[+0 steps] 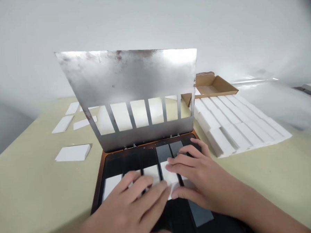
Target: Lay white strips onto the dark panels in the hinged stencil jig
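The pale green counter (31, 192) carries a black tray (116, 165), and a stained steel plate (127, 76) with slots stands hinged at its far edge. White tiles (152, 172) lie in the tray, long side going near to far. The left hand (126, 205) and right hand (197, 177) rest on them, fingers (184, 160) open and flat, not closing on anything.

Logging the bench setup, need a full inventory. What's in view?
Hinged steel stencil plate: one, scuffed silver, tilted up behind the tray, six slots.
Black slotted tray: one, black with orange-brown rim, centre of table.
White rectangular pieces: about three, white, in the tray, partly hidden.
Loose white pieces: about five, white, left on the table.
Stacked white blocks: many, white, rows to the right.
Cardboard tray: one, brown, behind the blocks.
Table: one, pale green, under everything.
Left hand: one, on the pieces in the tray.
Right hand: one, on the pieces in the tray.
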A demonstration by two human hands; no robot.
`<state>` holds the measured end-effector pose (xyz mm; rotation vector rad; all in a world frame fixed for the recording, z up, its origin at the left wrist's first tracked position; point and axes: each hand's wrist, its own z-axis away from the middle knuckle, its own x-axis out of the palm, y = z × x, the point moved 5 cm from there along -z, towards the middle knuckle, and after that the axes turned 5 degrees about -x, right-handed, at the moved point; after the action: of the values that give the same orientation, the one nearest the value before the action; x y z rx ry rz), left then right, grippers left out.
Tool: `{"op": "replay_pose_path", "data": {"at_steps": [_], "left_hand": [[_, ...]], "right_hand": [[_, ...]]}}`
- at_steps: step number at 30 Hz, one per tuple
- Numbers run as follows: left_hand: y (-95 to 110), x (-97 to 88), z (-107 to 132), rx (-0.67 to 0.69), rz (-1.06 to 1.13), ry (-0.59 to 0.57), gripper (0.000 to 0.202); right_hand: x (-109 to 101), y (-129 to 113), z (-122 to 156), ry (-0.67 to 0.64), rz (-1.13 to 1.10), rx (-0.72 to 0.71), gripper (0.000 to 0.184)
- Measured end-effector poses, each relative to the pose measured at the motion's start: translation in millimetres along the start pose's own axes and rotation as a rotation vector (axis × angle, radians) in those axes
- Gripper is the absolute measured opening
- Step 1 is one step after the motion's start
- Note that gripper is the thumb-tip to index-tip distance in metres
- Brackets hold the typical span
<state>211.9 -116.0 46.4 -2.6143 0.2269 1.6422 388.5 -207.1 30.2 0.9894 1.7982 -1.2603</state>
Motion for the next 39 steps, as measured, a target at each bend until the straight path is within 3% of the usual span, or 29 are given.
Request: {"op": "replay_pose_path", "data": {"at_steps": [3,7,10,14,18,21,25,31,34,37,39], "left_hand": [[9.7,-0.5,1.9,0.141,-0.015,-0.041,0.019],[11.7,1.0,-8.6,0.144,0.018,-0.142,0.028],[9.0,1.7,-13.4,0.081,0.071,-0.128,0.043],[7.5,4.9,-11.1,0.034,0.121,-0.117,0.049],[6.9,5.5,-9.7,-0.006,0.123,-0.101,0.051],[6.7,4.4,-9.7,-0.027,0.085,-0.086,0.052],[3.1,2.4,-9.0,-0.07,0.052,-0.041,0.042],[-3.8,-3.4,-6.9,-0.116,-0.022,0.063,0.03],[-0.1,-7.4,-5.7,-0.025,0.016,0.112,0.021],[9.8,-5.3,-4.3,0.142,0.056,0.046,0.024],[12.8,-3.7,-4.1,0.166,0.04,0.01,0.028]], "right_hand": [[2.5,-0.1,-2.9,0.009,0.011,0.011,0.032],[3.7,0.0,-4.1,0.053,0.015,0.023,0.024],[4.6,-0.8,-4.9,0.084,0.021,0.031,0.021],[4.9,-0.6,-8.4,0.116,0.036,0.032,0.01],[0.5,0.4,-8.8,0.065,0.033,0.019,0.023],[-6.7,-0.5,-5.2,-0.009,-0.013,-0.002,0.022],[-12.1,-3.0,-1.6,-0.061,-0.056,-0.046,0.063],[-7.9,-3.7,-1.8,-0.051,-0.015,-0.008,0.046],[-6.9,-3.7,-0.8,-0.063,-0.016,0.014,0.043],[-7.4,-3.0,0.3,-0.07,-0.01,0.031,0.039],[-7.6,-3.6,0.5,-0.078,0.004,0.025,0.037]]}}
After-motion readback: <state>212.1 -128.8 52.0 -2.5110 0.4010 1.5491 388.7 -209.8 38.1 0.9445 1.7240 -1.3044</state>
